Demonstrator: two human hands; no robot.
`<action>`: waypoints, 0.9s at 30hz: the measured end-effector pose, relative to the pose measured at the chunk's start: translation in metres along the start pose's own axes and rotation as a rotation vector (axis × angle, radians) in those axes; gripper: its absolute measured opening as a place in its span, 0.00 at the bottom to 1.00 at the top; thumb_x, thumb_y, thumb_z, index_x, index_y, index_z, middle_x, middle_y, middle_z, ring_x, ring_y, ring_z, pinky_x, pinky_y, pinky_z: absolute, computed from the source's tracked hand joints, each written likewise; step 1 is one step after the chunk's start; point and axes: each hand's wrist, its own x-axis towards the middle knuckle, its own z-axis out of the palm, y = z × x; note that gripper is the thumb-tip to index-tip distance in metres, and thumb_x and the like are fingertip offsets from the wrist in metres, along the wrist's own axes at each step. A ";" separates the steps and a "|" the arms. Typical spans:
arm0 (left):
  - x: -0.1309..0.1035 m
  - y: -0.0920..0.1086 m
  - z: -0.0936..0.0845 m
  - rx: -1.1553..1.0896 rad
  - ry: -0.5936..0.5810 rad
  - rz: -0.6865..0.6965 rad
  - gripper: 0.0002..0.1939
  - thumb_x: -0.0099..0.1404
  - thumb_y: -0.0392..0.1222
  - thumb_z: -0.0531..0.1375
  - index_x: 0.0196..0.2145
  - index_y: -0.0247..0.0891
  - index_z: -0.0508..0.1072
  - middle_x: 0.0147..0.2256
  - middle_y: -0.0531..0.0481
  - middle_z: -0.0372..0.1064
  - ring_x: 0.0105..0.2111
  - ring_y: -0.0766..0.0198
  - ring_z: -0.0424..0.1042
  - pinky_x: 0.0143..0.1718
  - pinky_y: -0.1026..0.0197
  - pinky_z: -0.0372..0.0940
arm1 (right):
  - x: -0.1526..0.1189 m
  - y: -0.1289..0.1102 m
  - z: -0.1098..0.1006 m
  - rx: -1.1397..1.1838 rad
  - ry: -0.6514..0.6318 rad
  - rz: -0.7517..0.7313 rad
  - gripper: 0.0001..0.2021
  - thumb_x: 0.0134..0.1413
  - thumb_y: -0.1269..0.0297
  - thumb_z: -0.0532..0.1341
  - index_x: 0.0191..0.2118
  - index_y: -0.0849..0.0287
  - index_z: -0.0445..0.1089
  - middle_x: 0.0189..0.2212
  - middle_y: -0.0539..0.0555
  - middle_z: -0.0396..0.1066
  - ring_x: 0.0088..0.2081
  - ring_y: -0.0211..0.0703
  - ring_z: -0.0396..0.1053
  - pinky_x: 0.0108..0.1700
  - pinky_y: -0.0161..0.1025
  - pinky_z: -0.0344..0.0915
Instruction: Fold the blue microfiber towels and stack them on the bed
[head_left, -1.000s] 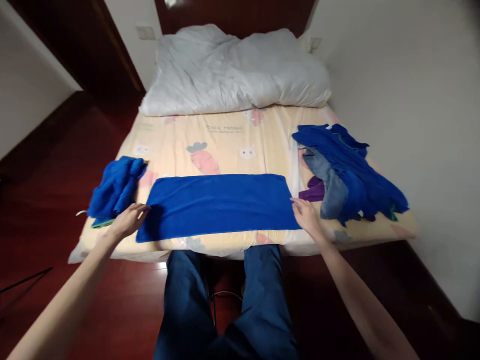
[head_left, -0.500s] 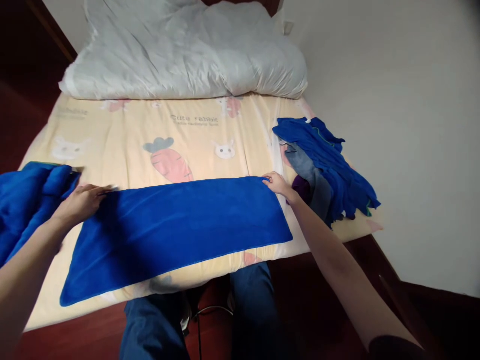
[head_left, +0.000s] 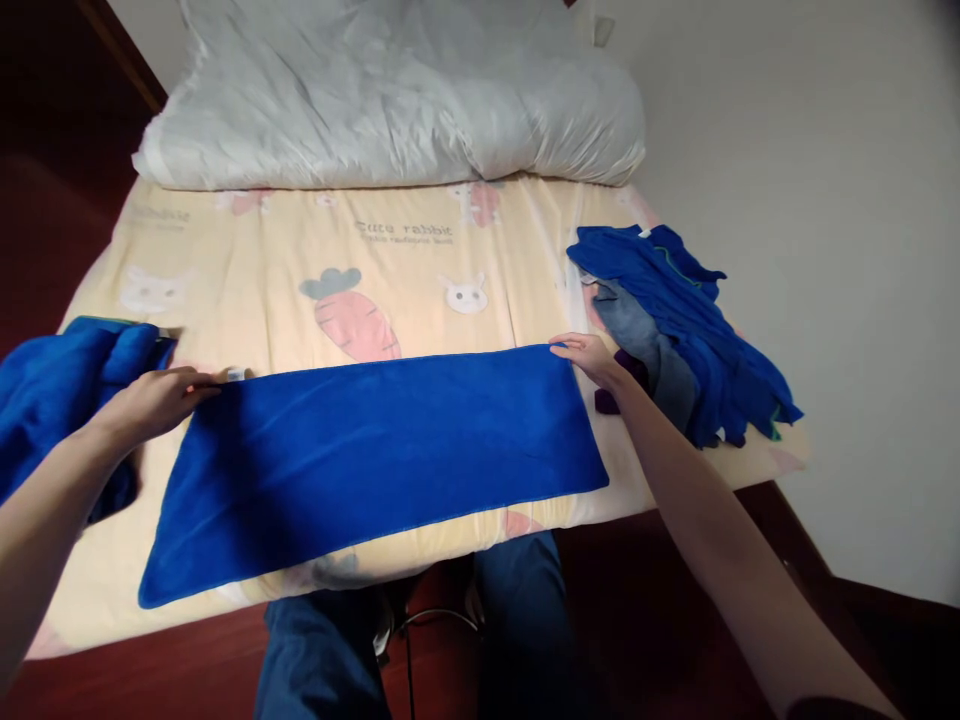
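1. Pinching the far right corner of a flat, rectangular, royal-blue cloth point(head_left: 382, 460), the right hand point(head_left: 592, 357) has thumb and forefinger pressed together; its other fingers are hard to make out from where I stand.
2. At the far left corner, beside a small white fabric label point(head_left: 237, 374), the left hand point(head_left: 159, 402) has its fingers bunched against the thumb and seems to pinch the cloth's edge; the finger pads themselves are hidden from me.
3. About 1 second ago both hands were partway along the 2 short ends; now each is at a far corner. I take that to mean the whole far edge is held between 2 hands, so it can be kept straight.
4. The cloth lies spread along the near edge of a bed covered by a pale yellow sheet point(head_left: 277, 240) printed with carrots and rabbits. Its body looks flat, with only faint ripples.
5. Towards the bed's left edge, partly behind the left forearm, sits a puffy blue fabric bundle point(head_left: 56, 385). By the right edge sprawls a loose heap of blue cloths point(head_left: 724, 345), with a grey-blue piece point(head_left: 651, 340) among them. A bulky white quilt point(head_left: 412, 100) fills the far end.
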 end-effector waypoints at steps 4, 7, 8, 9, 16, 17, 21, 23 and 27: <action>0.002 0.011 -0.001 0.043 0.139 0.008 0.30 0.58 0.51 0.48 0.44 0.29 0.79 0.42 0.43 0.78 0.47 0.55 0.73 0.55 0.51 0.67 | 0.006 0.005 0.005 -0.148 0.152 -0.033 0.15 0.43 0.63 0.72 0.38 0.65 0.81 0.33 0.58 0.80 0.38 0.48 0.77 0.45 0.44 0.75; -0.001 0.028 -0.002 0.047 0.168 -0.116 0.27 0.60 0.47 0.50 0.45 0.27 0.80 0.42 0.41 0.77 0.46 0.55 0.73 0.54 0.49 0.68 | 0.007 0.006 0.015 -0.330 0.271 -0.030 0.14 0.46 0.62 0.69 0.38 0.66 0.82 0.28 0.58 0.80 0.33 0.49 0.77 0.38 0.43 0.75; -0.002 0.033 -0.002 0.037 0.172 -0.158 0.26 0.61 0.46 0.51 0.46 0.27 0.80 0.44 0.40 0.76 0.47 0.55 0.72 0.54 0.48 0.68 | 0.007 0.006 0.019 -0.378 0.301 -0.034 0.13 0.48 0.63 0.68 0.38 0.66 0.82 0.29 0.59 0.80 0.33 0.49 0.77 0.38 0.43 0.74; -0.004 0.039 -0.003 0.025 0.178 -0.198 0.25 0.62 0.44 0.51 0.47 0.27 0.80 0.45 0.40 0.76 0.47 0.55 0.72 0.55 0.47 0.68 | 0.008 0.006 0.022 -0.414 0.329 -0.043 0.13 0.48 0.63 0.67 0.38 0.66 0.82 0.29 0.60 0.80 0.33 0.49 0.77 0.38 0.43 0.74; -0.018 0.084 -0.011 -0.065 0.281 -0.399 0.24 0.70 0.42 0.51 0.56 0.28 0.74 0.55 0.35 0.68 0.50 0.48 0.71 0.54 0.37 0.68 | 0.000 -0.004 0.049 -0.590 0.471 -0.045 0.15 0.53 0.71 0.57 0.39 0.68 0.82 0.40 0.67 0.80 0.42 0.54 0.76 0.49 0.49 0.72; -0.021 0.098 -0.010 -0.073 0.324 -0.361 0.25 0.70 0.41 0.50 0.59 0.27 0.71 0.59 0.33 0.65 0.52 0.47 0.70 0.55 0.38 0.68 | -0.005 -0.011 0.059 -0.647 0.484 -0.069 0.16 0.54 0.72 0.56 0.41 0.67 0.81 0.45 0.68 0.79 0.48 0.57 0.74 0.54 0.52 0.69; -0.041 0.185 0.008 -0.051 0.409 0.014 0.28 0.74 0.46 0.47 0.66 0.31 0.63 0.69 0.34 0.51 0.68 0.42 0.54 0.65 0.38 0.57 | -0.042 -0.051 0.136 -0.798 0.342 -0.312 0.22 0.63 0.67 0.54 0.60 0.63 0.72 0.67 0.65 0.61 0.66 0.61 0.57 0.65 0.61 0.57; -0.049 0.231 0.026 -0.045 0.337 0.149 0.29 0.75 0.49 0.47 0.68 0.36 0.61 0.71 0.39 0.48 0.71 0.43 0.45 0.69 0.35 0.47 | -0.067 -0.072 0.188 -0.802 0.138 -0.467 0.24 0.69 0.62 0.51 0.65 0.61 0.66 0.71 0.61 0.55 0.70 0.57 0.51 0.69 0.58 0.51; -0.052 0.280 0.057 -0.098 0.253 0.208 0.31 0.75 0.50 0.46 0.70 0.37 0.59 0.72 0.42 0.45 0.73 0.43 0.39 0.71 0.35 0.39 | -0.104 -0.091 0.266 -0.804 -0.163 -0.584 0.28 0.72 0.54 0.49 0.71 0.60 0.57 0.73 0.58 0.47 0.74 0.52 0.42 0.74 0.57 0.40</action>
